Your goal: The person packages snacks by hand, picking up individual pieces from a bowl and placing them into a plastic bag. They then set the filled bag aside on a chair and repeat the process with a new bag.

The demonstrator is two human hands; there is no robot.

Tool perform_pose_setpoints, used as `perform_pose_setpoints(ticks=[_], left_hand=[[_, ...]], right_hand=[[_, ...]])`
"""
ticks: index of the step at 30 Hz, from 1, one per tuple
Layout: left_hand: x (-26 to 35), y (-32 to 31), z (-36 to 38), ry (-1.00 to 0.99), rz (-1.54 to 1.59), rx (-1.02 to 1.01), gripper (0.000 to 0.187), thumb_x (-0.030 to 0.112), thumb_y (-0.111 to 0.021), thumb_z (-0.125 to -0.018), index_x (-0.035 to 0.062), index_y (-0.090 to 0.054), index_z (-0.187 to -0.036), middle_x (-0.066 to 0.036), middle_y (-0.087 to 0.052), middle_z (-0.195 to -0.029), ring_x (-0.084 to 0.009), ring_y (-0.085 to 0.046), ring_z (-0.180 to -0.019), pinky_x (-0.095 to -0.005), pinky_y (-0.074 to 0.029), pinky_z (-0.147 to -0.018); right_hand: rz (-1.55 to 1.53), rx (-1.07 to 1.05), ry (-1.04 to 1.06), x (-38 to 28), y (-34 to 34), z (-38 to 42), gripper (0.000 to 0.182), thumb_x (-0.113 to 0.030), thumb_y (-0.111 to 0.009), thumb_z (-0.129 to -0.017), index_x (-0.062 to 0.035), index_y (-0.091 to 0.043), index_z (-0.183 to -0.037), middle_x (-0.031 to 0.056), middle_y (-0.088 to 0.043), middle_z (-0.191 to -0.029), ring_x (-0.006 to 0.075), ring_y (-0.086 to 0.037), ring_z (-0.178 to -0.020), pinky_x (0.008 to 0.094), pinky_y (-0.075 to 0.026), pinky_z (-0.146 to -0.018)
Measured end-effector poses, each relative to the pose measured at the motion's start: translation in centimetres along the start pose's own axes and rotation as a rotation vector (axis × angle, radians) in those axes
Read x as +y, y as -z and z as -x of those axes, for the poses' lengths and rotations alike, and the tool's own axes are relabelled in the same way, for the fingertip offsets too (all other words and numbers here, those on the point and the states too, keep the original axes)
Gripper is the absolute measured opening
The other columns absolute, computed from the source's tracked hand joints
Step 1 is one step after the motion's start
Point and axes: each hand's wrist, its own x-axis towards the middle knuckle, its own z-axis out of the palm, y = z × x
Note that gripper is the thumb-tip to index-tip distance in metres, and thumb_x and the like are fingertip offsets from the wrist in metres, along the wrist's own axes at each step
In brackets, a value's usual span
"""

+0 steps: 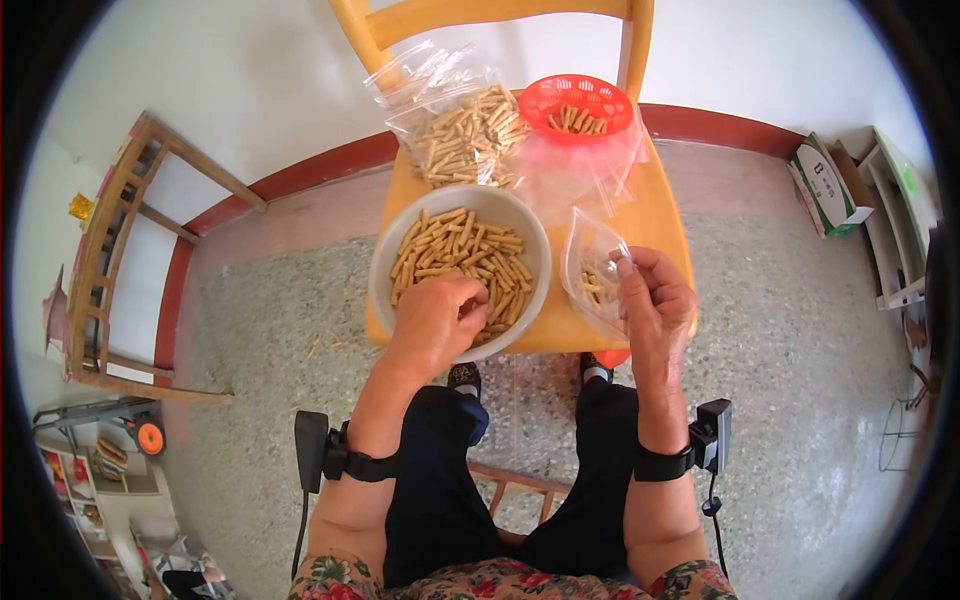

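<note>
A pale round bowl (541, 285) full of short, yellowish-brown snack sticks (468, 245) stands on the wooden chair seat. Over its near side is my left hand (441, 312), fingers curled down onto the sticks; whatever is between the fingertips is hidden. My right hand (657, 296) pinches the edge of a clear plastic bag (585, 250) right of the bowl. A few sticks lie inside this bag, whose mouth gapes partly. Behind the bowl rests a large clear bag (465, 135) filled with similar sticks. Beside it, a red plastic basket (538, 92) contains several sticks.
Flat clear bags (572, 188) lie on the chair seat (655, 205) below the basket. The chair's backrest (500, 15) rises at the far side. A wooden frame (125, 230) leans at left, and a cardboard box (830, 185) sits by a shelf at right.
</note>
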Motion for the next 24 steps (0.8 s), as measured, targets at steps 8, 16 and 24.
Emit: perform_pose_setpoints(ticks=[8,16,24], left_hand=[[1.0,-1.3,-2.0,0.052,-0.249,-0.183,0.014,0.015,-0.065,-0.065,0.0024,-0.06,-0.066,-0.014,-0.058,-0.068,-0.0323,-0.058,-0.068,-0.0398,-0.045,-0.062],[-0.4,-0.9,-1.4,0.152,0.179,-0.042,0.006,0.006,-0.062,-0.068,0.001,-0.059,-0.068,-0.011,-0.058,-0.062,-0.0213,-0.057,-0.054,-0.0312,-0.045,-0.05],[1.5,1.4,-0.4,0.263,1.257,-0.076,0.031,0.002,-0.059,-0.074,-0.0024,-0.054,-0.105,-0.009,-0.059,-0.077,-0.0101,-0.054,-0.054,-0.0202,-0.042,-0.045]], right_hand=[[-0.08,-0.136,0.008,-1.3,0.4,0.4,0.01,-0.006,-0.055,-0.086,0.002,-0.058,-0.092,-0.0041,-0.054,-0.066,0.0003,-0.043,-0.058,0.0155,-0.033,-0.051],[-0.155,-0.109,-0.061,-0.9,0.5,0.1,0.01,-0.006,-0.053,-0.087,0.0013,-0.058,-0.093,-0.0041,-0.053,-0.068,0.0001,-0.043,-0.059,0.0157,-0.032,-0.051],[-0.123,-0.082,-0.087,-0.9,0.4,0.0,0.01,-0.005,-0.053,-0.087,0.0016,-0.058,-0.092,-0.0052,-0.053,-0.068,-0.0004,-0.043,-0.059,0.0148,-0.033,-0.051]])
